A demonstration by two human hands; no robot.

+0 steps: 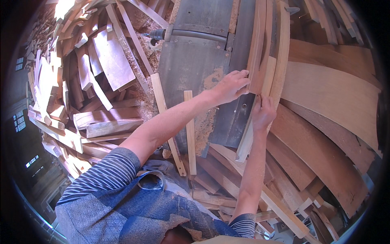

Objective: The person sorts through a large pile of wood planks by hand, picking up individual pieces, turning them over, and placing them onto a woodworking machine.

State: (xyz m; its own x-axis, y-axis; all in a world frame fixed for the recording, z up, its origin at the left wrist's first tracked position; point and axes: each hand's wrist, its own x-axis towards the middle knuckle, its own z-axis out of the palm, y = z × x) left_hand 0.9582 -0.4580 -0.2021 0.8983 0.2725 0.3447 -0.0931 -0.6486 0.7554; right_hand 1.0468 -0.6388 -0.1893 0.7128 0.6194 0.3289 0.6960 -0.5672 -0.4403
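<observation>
My left hand (232,86) reaches across the machine, fingers closed on the near end of a reddish wooden strip (256,44). Close to it on the right, my right hand (264,112) is bent around a pale wooden strip (268,77), next to that same end; its fingertips are partly hidden. Both strips run away from me along the dark metal fence (240,51) of a jointer-like machine. A longer pale board (281,49) lies just right of them. Under my left forearm is the grey metal machine table (174,61), dusted with shavings.
A dark cutter slot (199,35) crosses the table farther away. Two pale sticks (159,93) (190,130) lean over the table's near left part. Offcuts (113,57) are heaped at left; wide curved boards (329,93) are stacked at right. Sawdust (205,126) lies near the front.
</observation>
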